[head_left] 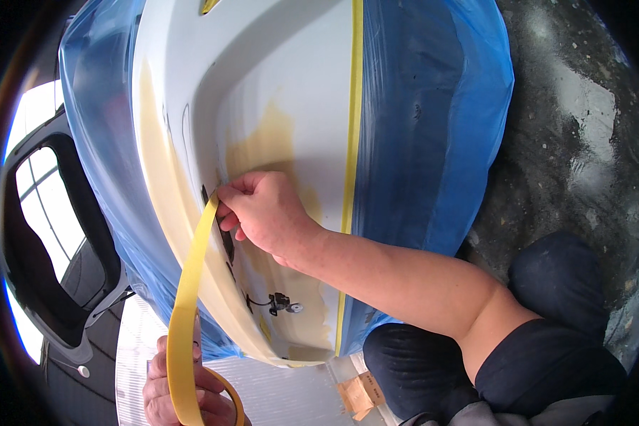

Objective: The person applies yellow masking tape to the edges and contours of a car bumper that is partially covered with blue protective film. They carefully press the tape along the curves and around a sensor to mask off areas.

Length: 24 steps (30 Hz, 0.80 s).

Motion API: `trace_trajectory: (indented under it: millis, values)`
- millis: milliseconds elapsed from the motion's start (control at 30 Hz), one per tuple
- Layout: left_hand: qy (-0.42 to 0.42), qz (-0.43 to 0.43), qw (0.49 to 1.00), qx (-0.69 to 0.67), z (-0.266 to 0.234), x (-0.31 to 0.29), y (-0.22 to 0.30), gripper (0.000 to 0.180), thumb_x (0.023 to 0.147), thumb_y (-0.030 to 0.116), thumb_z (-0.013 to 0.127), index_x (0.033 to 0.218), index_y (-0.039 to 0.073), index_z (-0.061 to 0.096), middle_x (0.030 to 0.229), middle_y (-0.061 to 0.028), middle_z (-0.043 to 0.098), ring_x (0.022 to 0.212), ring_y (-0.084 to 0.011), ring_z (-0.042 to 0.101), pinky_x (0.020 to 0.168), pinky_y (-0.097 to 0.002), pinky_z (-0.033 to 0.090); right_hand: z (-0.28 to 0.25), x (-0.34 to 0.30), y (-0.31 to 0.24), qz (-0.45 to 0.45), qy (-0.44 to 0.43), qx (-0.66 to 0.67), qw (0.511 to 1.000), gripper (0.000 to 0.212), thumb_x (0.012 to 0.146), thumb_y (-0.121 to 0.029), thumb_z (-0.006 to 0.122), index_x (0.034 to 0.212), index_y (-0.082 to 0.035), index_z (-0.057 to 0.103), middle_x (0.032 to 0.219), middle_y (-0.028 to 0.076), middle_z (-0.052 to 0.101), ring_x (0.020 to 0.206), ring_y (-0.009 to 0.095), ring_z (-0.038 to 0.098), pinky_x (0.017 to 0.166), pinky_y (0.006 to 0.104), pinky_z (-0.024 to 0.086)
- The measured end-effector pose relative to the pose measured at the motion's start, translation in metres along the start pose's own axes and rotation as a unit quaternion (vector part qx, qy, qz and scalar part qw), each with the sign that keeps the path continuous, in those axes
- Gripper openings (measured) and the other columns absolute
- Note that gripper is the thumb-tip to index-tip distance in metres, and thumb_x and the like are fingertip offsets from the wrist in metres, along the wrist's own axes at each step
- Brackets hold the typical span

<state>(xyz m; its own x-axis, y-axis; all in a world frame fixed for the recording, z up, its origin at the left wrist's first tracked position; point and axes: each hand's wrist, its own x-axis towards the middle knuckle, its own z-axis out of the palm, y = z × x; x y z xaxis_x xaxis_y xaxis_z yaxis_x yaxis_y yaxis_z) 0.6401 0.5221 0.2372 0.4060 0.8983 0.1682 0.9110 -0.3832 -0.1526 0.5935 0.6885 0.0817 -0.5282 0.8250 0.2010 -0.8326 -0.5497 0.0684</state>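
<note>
A roll of yellow masking tape (pixel 182 373) is gripped in my left hand (pixel 162 389) at the lower left. A strip pulled from it runs taut up to my right hand (pixel 268 213), whose thumb and forefinger pinch its end. That hand rests close to a dark slot in a white car body panel (pixel 318 106), which has tan filler patches (pixel 266 135). Part of the slot is hidden behind my fingers. Below it, a small black fitting with a wire (pixel 280 304) sticks out of the panel.
Blue masking film (pixel 433 135) covers the bodywork on both sides, edged by a yellow tape line (pixel 353 142) on the right. A dark panel with a window opening (pixel 96 270) stands at left. A cardboard piece (pixel 360 395) lies below, near my knees. Dark, stained floor (pixel 568 128) extends right.
</note>
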Motion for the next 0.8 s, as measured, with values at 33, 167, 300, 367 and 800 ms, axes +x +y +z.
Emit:
trace_trajectory:
  millis: [33, 167, 300, 367, 800]
  values:
    - [0.006, -0.024, 1.0, 0.015, -0.004, -0.001, -0.001, 0.052, 0.091, 0.062, 0.068, 0.089, 0.011, 0.065, 0.066, -0.0025, 0.052, 0.076, -0.0132, 0.054, 0.099, -0.04, 0.044, 0.0, 0.0, 0.0, 0.001, 0.0, -0.004, 1.0, 0.024, 0.102, -0.016, 0.06, 0.099, 0.005, 0.069, 0.087, 0.009, 0.07, 0.07, 0.013, 0.064, 0.058, 0.0266, 0.051]
    - [0.038, -0.02, 0.999, 0.028, -0.011, -0.009, -0.008, 0.055, 0.09, 0.065, 0.066, 0.088, 0.01, 0.063, 0.066, -0.002, 0.052, 0.076, -0.0129, 0.053, 0.097, -0.0405, 0.043, 0.002, -0.001, -0.003, -0.004, 0.015, 0.002, 1.0, 0.023, 0.1, -0.014, 0.06, 0.092, 0.006, 0.069, 0.079, 0.009, 0.068, 0.066, 0.014, 0.064, 0.056, 0.0298, 0.052]
    - [0.044, -0.03, 0.998, 0.016, -0.016, -0.01, -0.012, 0.055, 0.09, 0.065, 0.067, 0.086, 0.01, 0.064, 0.067, -0.0019, 0.052, 0.076, -0.0122, 0.052, 0.095, -0.0391, 0.043, 0.001, -0.003, -0.006, 0.003, 0.027, -0.003, 1.0, 0.024, 0.1, -0.015, 0.061, 0.092, 0.006, 0.069, 0.08, 0.009, 0.07, 0.066, 0.015, 0.066, 0.055, 0.0293, 0.052]
    - [0.042, -0.03, 0.999, 0.012, -0.016, -0.008, -0.012, 0.054, 0.089, 0.065, 0.066, 0.086, 0.01, 0.065, 0.068, -0.0017, 0.053, 0.076, -0.0119, 0.053, 0.093, -0.0382, 0.043, 0.001, -0.003, -0.005, -0.012, 0.028, -0.016, 0.999, 0.025, 0.101, -0.016, 0.061, 0.092, 0.005, 0.069, 0.08, 0.009, 0.07, 0.066, 0.014, 0.067, 0.056, 0.0291, 0.052]
    - [0.058, -0.018, 0.998, 0.017, -0.004, 0.003, -0.008, 0.05, 0.091, 0.061, 0.068, 0.086, 0.011, 0.069, 0.071, -0.0029, 0.056, 0.076, -0.0112, 0.054, 0.092, -0.0359, 0.045, 0.009, -0.009, 0.052, -0.389, 0.105, -0.21, 0.891, 0.029, 0.093, 0.004, 0.057, 0.121, 0.005, 0.065, 0.112, 0.023, 0.062, 0.097, 0.04, 0.064, 0.085, 0.0434, 0.053]
